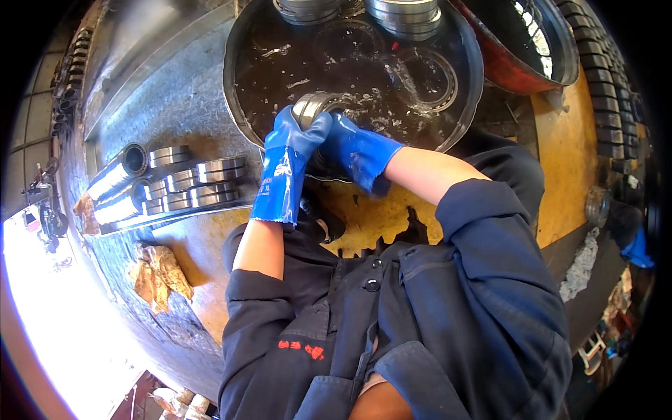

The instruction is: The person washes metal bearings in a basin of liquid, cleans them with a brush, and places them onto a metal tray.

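While a round, thin-rimmed metal tub (231,91) of dark, glossy liquid spreads ahead, polished cylindrical metal rings (215,193) sit grouped to its left. Over the tub's near side, the left hand (292,133), in a smooth blue glove, curls around a shiny grooved ring (313,106); the right hand (353,147), gloved alike, bends in close beside it, fingers partly hidden, its grip impossible to tell.

The left hand (297,133) and right hand (353,145) hide the near side of the gripped metal ring (309,106); beyond the grip, the top edge cuts off the basin (229,98) and two ring stacks (406,17)
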`<state>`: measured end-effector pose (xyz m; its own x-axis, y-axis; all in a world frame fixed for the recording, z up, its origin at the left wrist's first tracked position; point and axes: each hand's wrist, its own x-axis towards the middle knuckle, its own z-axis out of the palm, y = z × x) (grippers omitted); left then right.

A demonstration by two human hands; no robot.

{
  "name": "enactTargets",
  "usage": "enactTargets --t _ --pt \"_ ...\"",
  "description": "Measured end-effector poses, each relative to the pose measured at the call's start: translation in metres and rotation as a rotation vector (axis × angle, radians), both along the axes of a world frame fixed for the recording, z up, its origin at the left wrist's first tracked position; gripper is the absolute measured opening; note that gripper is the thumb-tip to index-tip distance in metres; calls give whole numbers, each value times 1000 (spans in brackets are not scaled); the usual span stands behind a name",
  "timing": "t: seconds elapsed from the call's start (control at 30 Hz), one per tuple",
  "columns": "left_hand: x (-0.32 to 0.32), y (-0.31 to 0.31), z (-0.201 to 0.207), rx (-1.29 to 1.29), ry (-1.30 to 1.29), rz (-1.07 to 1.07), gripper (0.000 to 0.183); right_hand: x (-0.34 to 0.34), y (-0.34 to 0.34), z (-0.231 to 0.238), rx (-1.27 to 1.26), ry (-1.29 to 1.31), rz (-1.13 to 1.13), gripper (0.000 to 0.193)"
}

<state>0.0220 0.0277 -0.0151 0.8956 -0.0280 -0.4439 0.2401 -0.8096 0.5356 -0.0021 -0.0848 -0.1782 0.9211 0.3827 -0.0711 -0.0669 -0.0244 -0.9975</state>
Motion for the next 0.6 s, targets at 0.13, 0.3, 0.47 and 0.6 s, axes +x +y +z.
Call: enactTargets --t 0.13,0.3,0.47,0.6 --pt "1 -14 -4 -15 -15 -13 83 23 -57 -60 -248 235 443 36" --pt "0 -5 -5 -45 -32 -9 83 16 -39 -52 -139 271 113 34" --pt "0 2 -10 -6 -51 10 83 -2 -1 14 -95 73 -134 33" --pt "1 -1 -11 0 -42 4 83 8 -14 51 -419 116 162 37"
